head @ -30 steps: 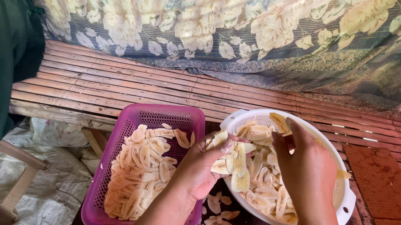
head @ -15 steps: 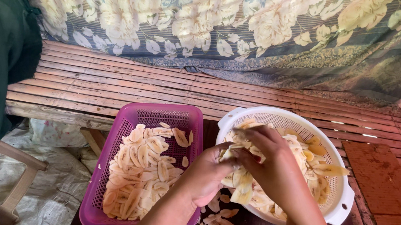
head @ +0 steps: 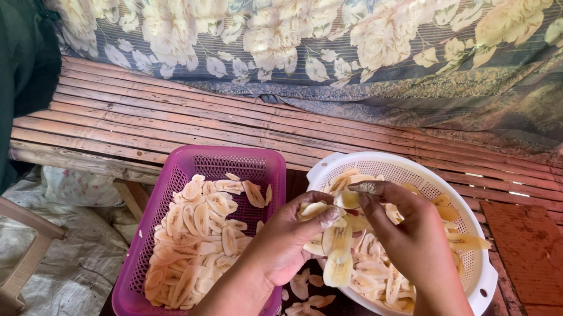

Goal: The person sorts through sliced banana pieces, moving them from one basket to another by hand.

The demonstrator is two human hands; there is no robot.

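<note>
Floral cloth (head: 323,30) hangs behind a slatted bench (head: 228,131). White colander (head: 484,284) stands on the dark table at right, holding pale banana slices; purple basket (head: 146,248) stands just beside it at left, its floor covered with flat slices (head: 196,240). Right hand (head: 412,241) sits over the colander, fingers curled narrow, fingertips pinched on a slice (head: 365,186) at the top. Left hand (head: 287,239) rests between basket and colander, fingers half closed around a slice (head: 314,210), with longer slices (head: 339,255) hanging below it over the colander rim. Loose scraps (head: 310,314) lie on the table beneath both wrists.
</note>
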